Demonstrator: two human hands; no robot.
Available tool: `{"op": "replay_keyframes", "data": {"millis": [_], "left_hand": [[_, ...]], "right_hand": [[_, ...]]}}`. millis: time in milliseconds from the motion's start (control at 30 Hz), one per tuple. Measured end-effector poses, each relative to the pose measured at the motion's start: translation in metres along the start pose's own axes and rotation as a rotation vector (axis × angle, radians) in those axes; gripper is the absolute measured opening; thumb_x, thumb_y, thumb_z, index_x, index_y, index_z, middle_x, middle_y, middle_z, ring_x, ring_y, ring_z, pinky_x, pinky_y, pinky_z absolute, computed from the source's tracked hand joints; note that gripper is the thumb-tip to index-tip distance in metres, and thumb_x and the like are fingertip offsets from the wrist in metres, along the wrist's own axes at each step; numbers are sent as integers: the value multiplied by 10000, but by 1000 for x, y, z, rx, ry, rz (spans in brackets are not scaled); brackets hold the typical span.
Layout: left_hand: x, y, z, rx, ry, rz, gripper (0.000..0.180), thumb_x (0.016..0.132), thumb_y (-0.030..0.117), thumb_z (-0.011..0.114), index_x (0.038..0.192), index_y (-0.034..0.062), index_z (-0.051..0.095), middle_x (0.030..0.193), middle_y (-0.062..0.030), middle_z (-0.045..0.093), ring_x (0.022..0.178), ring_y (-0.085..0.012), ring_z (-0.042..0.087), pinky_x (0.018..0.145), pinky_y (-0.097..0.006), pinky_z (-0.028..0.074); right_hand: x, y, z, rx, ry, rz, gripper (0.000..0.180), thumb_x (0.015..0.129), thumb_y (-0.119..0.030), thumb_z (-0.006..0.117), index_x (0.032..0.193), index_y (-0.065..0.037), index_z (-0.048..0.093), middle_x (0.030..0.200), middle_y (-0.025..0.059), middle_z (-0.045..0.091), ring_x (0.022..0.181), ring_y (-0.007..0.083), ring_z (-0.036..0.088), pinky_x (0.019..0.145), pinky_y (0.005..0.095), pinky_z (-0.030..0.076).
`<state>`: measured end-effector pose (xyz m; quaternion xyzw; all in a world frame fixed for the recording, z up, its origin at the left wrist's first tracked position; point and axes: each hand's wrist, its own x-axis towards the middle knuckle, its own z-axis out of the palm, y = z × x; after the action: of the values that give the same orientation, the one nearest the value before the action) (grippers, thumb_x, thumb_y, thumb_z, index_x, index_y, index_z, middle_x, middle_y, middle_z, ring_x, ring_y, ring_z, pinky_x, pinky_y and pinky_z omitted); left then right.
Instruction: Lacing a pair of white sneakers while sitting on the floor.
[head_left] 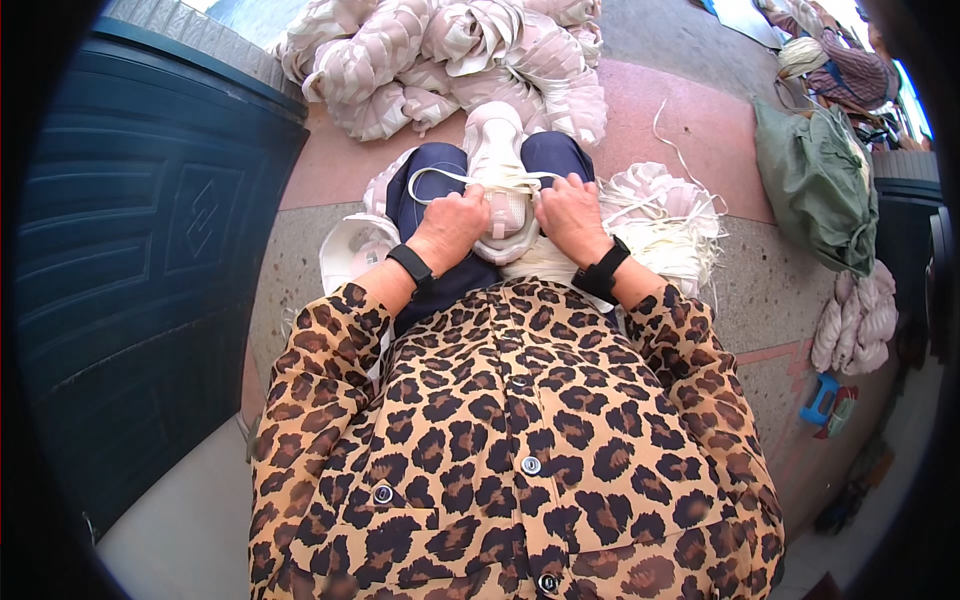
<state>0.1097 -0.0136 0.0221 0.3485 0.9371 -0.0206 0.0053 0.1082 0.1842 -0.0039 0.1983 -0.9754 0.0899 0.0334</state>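
Note:
A pale pink and white sneaker (490,135) rests between my knees, its heel end toward me. My left hand (452,230) is closed in a pinch at the left side of its opening. A cream shoelace (428,170) loops out from that hand and crosses the shoe. On the other side my right hand (575,222) pinches the lace where it stretches out to the right. The fingertips of both hands are partly hidden. Each wrist wears a black band.
Many pink and white shoe uppers (450,55) lie heaped ahead of my knees. Beside my right arm is a bundle of cream laces (680,235). A dark blue door (160,210) stands at left. To the right are a green sack (820,190), more uppers (858,318) and a blue object (820,400).

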Motion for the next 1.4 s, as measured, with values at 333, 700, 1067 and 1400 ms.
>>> {"op": "replay_keyframes", "data": {"millis": [333,700,1067,1400], "left_hand": [[16,22,-8,-729,251,-261,55,762,45,515,798,8,536,791,-185,558,696,-360,568,595,-415,463],[51,35,16,-611,-123,-282,154,750,78,494,799,-22,600,784,-236,593,781,-376,591,695,-427,472],[70,-53,-35,-486,117,-126,123,775,99,532,746,-7,586,714,-201,575,679,-324,578,598,-377,450],[46,22,28,-683,-49,-369,182,721,115,514,783,1,641,684,-221,597,668,-353,600,654,-401,484]], "right_hand": [[6,20,10,480,-136,119,210,763,-182,528,685,-5,609,746,193,577,759,360,528,697,441,410],[10,17,12,582,-156,150,197,749,-195,540,681,-25,613,726,174,587,753,358,538,674,447,414],[-33,40,-24,506,-56,44,93,727,-193,615,717,-116,665,776,9,587,817,205,516,717,354,367],[-15,5,-14,377,86,5,165,740,-179,588,874,-92,630,783,40,573,848,216,515,713,351,365]]}}
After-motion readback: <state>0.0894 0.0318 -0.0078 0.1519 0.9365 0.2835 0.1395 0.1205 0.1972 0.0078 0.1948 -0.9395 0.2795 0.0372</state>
